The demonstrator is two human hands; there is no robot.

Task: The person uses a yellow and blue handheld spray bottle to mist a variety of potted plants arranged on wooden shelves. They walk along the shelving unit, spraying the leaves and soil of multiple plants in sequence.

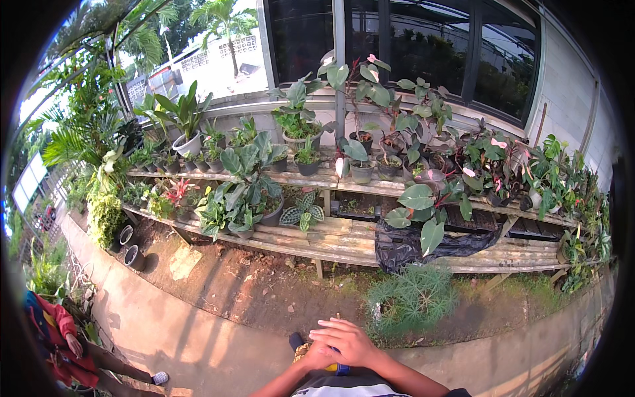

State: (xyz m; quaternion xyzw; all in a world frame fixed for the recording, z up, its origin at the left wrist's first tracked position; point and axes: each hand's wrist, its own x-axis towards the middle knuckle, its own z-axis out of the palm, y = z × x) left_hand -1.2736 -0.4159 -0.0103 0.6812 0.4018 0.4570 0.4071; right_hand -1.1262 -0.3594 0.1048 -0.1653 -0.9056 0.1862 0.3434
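Note:
My right hand (349, 342) lies across my left hand (317, 355) in front of my waist, at the bottom middle. The right fingers are extended and rest over the left hand, whose fingers are mostly hidden. Whether anything is between the palms cannot be told; a bit of blue and yellow shows just below them. Beyond the hands stands a two-tier wooden plant bench (297, 243) with many potted plants. On its lower tier are a large-leaved plant (243, 164), a plant with pale-veined leaves (303, 213) and black plastic sheeting (402, 245).
A person in a red jacket (64, 322) stands on the concrete path (149, 317) at lower left. Empty black pots (134, 258) sit on the soil near the bench's left end. A feathery green plant (416, 295) grows before the bench. Dark windows (431, 44) rise behind.

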